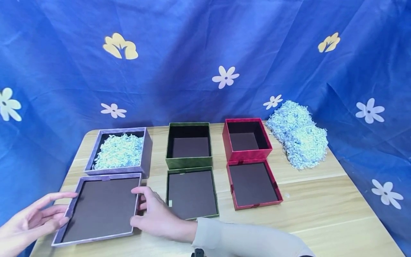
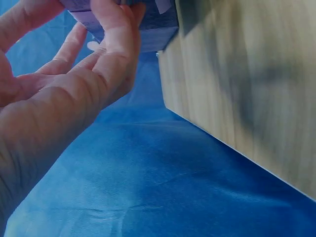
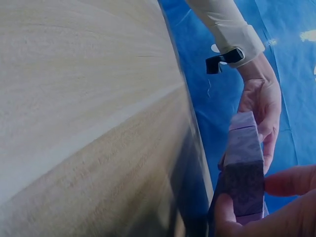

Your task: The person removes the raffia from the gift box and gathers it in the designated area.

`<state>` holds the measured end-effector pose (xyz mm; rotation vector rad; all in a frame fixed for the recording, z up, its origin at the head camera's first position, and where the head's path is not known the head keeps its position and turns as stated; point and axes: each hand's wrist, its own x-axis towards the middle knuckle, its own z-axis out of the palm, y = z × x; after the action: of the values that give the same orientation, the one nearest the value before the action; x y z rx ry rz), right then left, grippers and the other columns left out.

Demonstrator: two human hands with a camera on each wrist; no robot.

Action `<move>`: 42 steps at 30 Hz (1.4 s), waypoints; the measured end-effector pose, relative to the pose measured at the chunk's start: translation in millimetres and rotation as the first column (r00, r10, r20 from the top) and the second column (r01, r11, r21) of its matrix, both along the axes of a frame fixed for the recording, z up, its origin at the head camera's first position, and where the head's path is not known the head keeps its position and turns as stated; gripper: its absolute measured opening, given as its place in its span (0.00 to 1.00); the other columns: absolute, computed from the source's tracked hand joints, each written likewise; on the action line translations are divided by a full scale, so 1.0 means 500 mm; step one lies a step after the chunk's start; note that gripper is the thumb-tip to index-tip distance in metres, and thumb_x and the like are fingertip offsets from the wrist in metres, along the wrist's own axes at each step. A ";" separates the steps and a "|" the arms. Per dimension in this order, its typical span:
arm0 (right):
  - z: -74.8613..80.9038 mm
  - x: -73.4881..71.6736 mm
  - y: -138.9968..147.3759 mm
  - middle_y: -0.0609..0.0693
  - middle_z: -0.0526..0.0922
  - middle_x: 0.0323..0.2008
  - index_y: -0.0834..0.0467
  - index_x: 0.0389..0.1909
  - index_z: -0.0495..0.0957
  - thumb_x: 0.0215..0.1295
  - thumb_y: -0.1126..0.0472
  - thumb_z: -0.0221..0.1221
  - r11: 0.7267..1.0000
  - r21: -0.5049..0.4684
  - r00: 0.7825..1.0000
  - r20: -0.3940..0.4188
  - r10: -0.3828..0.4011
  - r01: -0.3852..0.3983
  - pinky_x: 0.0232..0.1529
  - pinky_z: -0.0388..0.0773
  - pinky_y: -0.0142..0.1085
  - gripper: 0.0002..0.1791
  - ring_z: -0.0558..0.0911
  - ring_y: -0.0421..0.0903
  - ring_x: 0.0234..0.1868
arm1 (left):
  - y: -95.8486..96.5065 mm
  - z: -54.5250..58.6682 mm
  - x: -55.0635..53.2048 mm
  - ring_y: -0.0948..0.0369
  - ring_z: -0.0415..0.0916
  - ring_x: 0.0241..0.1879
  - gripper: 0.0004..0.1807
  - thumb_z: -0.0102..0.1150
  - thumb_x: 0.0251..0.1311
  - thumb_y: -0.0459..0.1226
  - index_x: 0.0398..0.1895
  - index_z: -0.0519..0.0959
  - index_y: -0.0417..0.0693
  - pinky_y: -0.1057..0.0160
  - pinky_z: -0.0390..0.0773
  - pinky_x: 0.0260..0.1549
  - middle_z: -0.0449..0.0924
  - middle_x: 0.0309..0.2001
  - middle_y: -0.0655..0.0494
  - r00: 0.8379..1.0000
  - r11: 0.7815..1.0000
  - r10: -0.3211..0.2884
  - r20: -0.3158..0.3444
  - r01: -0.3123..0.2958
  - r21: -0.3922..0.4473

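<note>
A square lilac lid [image 1: 99,210] lies between both hands with its dark inside facing up, tilted at the near left of the table. My left hand [image 1: 35,219] grips its left rim, thumb and fingers on the edge. On the opposite rim, my right hand [image 1: 157,214] pinches the lid between thumb and fingers. The right wrist view shows the lid's side wall [image 3: 244,153] held off the wooden surface, both hands on it. Just behind the lid stands the lilac box [image 1: 147,153], filled with pale blue shredded paper [image 1: 120,151].
A green box [image 1: 187,163] stands at the middle, its upturned lid [image 1: 192,194] in front. To the right are a red box [image 1: 250,155] and its upturned lid [image 1: 255,184]. Loose shredded paper [image 1: 300,139] is heaped at the back right. Blue cloth [image 1: 192,53] hangs behind the table.
</note>
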<state>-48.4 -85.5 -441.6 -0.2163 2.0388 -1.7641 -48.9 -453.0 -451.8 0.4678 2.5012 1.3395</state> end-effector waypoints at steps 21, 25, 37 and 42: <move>0.003 -0.009 -0.015 0.41 0.73 0.43 0.48 0.68 0.78 0.52 0.67 0.70 0.980 0.196 0.998 0.044 -0.038 0.029 0.48 0.73 0.31 0.38 0.72 0.35 0.43 | 0.068 -0.010 0.003 0.68 0.81 0.44 0.56 0.52 0.64 0.11 0.79 0.63 0.82 0.74 0.79 0.37 0.64 0.69 0.90 0.992 0.991 -0.114 -0.058 0.117 0.070; 0.000 -0.009 -0.018 0.41 0.74 0.49 0.50 0.65 0.80 0.53 0.65 0.69 0.983 0.174 0.994 0.075 -0.076 0.062 0.52 0.73 0.32 0.34 0.72 0.36 0.46 | 0.072 -0.014 0.003 0.66 0.81 0.43 0.56 0.53 0.64 0.11 0.79 0.63 0.81 0.74 0.78 0.37 0.65 0.69 0.89 0.992 0.991 -0.110 -0.066 0.114 0.069; 0.008 -0.020 -0.011 0.41 0.74 0.58 0.45 0.67 0.76 0.54 0.63 0.69 0.982 0.139 0.987 0.079 -0.137 0.126 0.62 0.72 0.35 0.36 0.74 0.37 0.57 | 0.056 -0.033 -0.010 0.69 0.83 0.49 0.46 0.53 0.77 0.20 0.86 0.58 0.72 0.68 0.83 0.38 0.58 0.71 0.95 0.997 0.998 -0.064 0.053 0.064 -0.004; 0.028 -0.025 -0.005 0.37 0.71 0.67 0.41 0.70 0.71 0.56 0.61 0.69 0.986 0.079 0.987 0.056 -0.149 0.144 0.69 0.70 0.38 0.39 0.72 0.36 0.69 | 0.048 -0.026 -0.015 0.71 0.84 0.49 0.47 0.51 0.76 0.18 0.87 0.58 0.71 0.66 0.86 0.36 0.71 0.65 0.86 0.999 0.999 -0.040 -0.005 0.040 0.025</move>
<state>-61.0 -88.2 -427.6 0.0116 2.1189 -1.7521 -56.3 -428.9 -464.5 0.5233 2.4676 1.3584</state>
